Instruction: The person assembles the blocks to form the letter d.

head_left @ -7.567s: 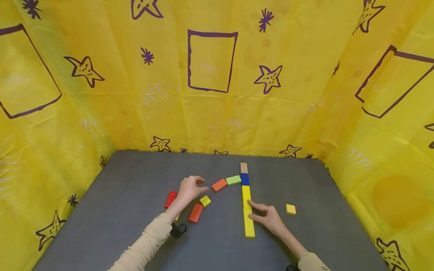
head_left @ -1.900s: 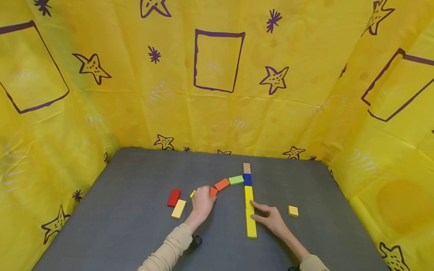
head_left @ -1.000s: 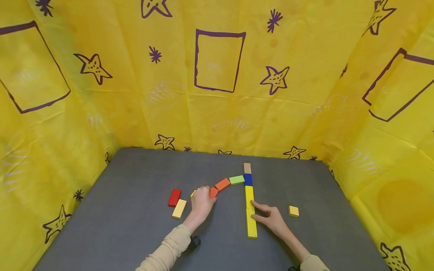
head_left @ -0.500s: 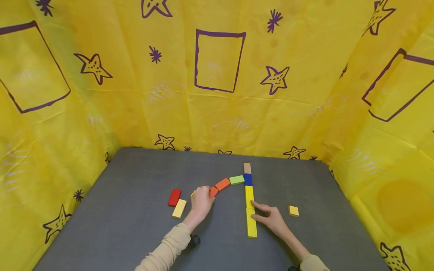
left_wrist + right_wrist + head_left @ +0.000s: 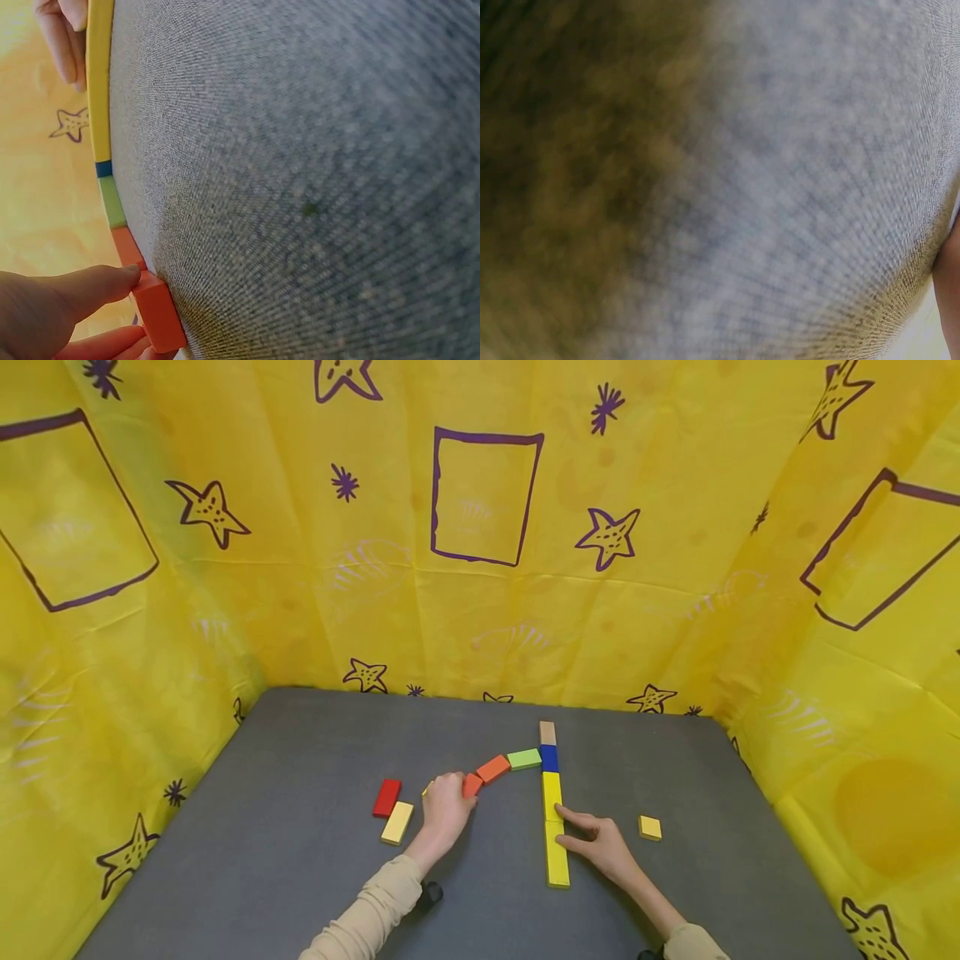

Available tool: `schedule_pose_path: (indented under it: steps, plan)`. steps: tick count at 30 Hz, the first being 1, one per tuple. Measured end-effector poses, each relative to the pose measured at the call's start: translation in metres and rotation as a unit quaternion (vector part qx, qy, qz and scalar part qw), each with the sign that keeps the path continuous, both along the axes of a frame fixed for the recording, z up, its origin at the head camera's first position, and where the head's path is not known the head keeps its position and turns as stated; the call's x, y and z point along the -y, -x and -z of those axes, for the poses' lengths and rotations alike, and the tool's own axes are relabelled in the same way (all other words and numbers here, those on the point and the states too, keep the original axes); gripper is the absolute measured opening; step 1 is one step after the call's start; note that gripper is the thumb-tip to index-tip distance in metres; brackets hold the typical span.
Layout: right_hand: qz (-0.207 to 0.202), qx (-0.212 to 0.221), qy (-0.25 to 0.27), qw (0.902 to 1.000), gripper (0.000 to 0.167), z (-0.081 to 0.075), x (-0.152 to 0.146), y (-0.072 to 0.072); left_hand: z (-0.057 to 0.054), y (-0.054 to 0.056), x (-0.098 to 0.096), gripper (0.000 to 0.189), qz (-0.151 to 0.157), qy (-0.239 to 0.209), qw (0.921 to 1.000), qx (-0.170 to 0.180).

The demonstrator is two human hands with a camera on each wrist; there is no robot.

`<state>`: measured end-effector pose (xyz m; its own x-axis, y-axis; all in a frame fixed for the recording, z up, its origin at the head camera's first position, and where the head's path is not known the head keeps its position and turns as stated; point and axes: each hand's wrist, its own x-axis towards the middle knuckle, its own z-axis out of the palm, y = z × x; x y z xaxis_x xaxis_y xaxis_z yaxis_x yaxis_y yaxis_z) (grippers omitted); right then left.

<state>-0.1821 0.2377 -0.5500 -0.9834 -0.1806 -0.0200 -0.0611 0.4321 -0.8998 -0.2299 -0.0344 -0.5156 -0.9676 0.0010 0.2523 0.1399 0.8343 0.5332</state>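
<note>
My left hand [image 5: 446, 810] pinches an orange-red block [image 5: 472, 786], partly hidden under the fingers in the head view. In the left wrist view the thumb lies on one side of this block [image 5: 159, 313] and fingers show below it. Its far end meets another orange block [image 5: 492, 769], which leads to a green block [image 5: 524, 759] touching a blue block [image 5: 550, 758]. My right hand [image 5: 603, 845] rests index fingertip and thumb tip against the right side of two long yellow blocks, the upper one [image 5: 551, 793] and the lower one [image 5: 557, 860].
A tan block [image 5: 547, 732] tops the straight row. Left of my left hand lie a red block [image 5: 387, 797] and a pale yellow block [image 5: 397, 823]; a small yellow block [image 5: 427, 789] peeks out beside the hand. Another small yellow block [image 5: 650, 827] sits at right on the grey surface [image 5: 300, 860].
Since the oldest frame, my left hand has taken the nearer orange-red block and brought it up and right to the curved row's end. In the last second nearly everything stays still.
</note>
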Motion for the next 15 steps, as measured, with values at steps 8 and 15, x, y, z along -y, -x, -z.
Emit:
schedule_pose_path:
  steps: [8,15]
  plan:
    - [-0.006,-0.003,-0.009,0.9999,0.053,0.001,0.001,-0.001,-0.008,-0.008,0.007,0.025,0.0,-0.006,1.0,0.004]
    - [0.005,0.004,-0.019,0.9998,0.052,0.0,0.001,0.0,-0.037,-0.018,0.045,0.031,0.009,-0.01,0.9998,0.016]
